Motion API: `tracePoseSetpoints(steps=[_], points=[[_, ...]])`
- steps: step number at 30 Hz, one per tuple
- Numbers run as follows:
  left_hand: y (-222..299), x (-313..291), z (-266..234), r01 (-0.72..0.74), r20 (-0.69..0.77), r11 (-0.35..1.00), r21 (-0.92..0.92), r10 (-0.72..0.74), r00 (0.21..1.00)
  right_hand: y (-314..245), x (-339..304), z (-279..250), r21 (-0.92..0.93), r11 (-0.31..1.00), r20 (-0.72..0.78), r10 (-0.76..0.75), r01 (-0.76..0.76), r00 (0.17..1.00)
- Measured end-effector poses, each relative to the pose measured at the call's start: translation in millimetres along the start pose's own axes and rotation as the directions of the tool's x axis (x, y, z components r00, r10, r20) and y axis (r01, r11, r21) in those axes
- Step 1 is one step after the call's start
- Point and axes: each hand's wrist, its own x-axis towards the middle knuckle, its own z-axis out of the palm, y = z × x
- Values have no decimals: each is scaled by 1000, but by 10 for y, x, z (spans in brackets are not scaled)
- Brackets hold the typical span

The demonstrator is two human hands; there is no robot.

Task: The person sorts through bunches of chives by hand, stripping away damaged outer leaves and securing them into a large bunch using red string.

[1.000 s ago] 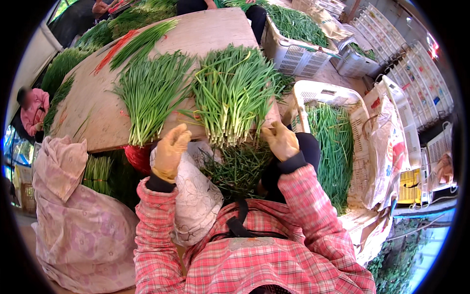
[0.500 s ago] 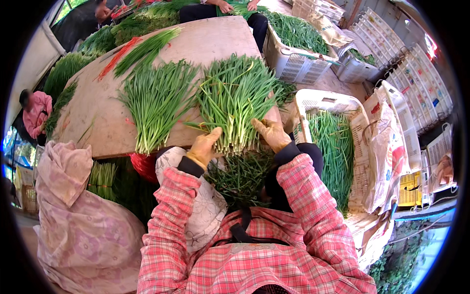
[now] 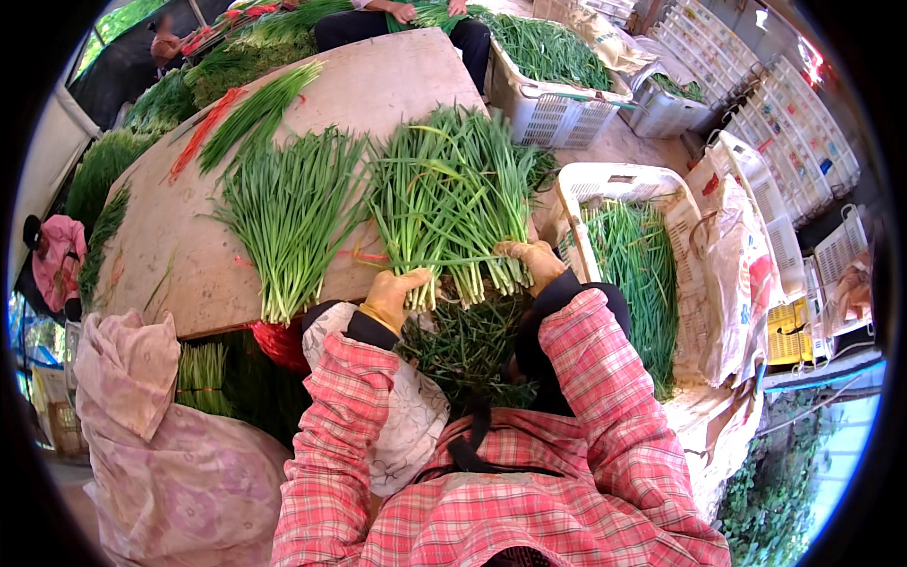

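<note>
A spread pile of garlic chives [image 3: 453, 189] lies on the board in front of me, pale stem ends toward my body. My left hand [image 3: 392, 295], in a yellowish glove, is closed at the left side of the stem ends. My right hand [image 3: 535, 263], gloved alike, has its fingers closed on stems at the right side. One loose chive stalk [image 3: 458, 262] lies crosswise over the stems between both hands; whether either hand grips it I cannot tell. Left of the pile sits a second bunch of garlic chives [image 3: 291, 217], untouched.
Red ties [image 3: 203, 134] and another green bunch [image 3: 257, 113] lie farther back on the wooden board [image 3: 392, 80]. White crates [image 3: 619, 175] of greens stand at the right. Dark trimmings [image 3: 463, 350] gather below the board's edge. Another person's hands [image 3: 402, 12] work across the board.
The pile has spread wider and its stem ends have fanned apart. A stalk now lies crosswise over them. My right hand has shifted slightly right, my left hand slightly down; the whole view has tilted a little.
</note>
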Motion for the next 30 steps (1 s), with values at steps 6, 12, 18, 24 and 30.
tracePoseSetpoints(steps=[6,12,18,24,30], points=[[-424,400,205,-213,101,972,97,203,974,-24,89,478,359,931,-196,145,-67,970],[-200,189,309,7,99,992,-124,5,995,-502,-61,502,231,914,-236,385,-334,892],[9,54,8,35,83,999,-21,-33,996,6,-44,107,746,540,167,413,-388,895],[-390,85,303,-256,21,967,4,255,967,-256,-134,427,-206,964,-32,163,-166,986],[-377,98,335,-145,-15,988,-55,144,989,111,-152,629,451,830,-84,404,-327,911]])
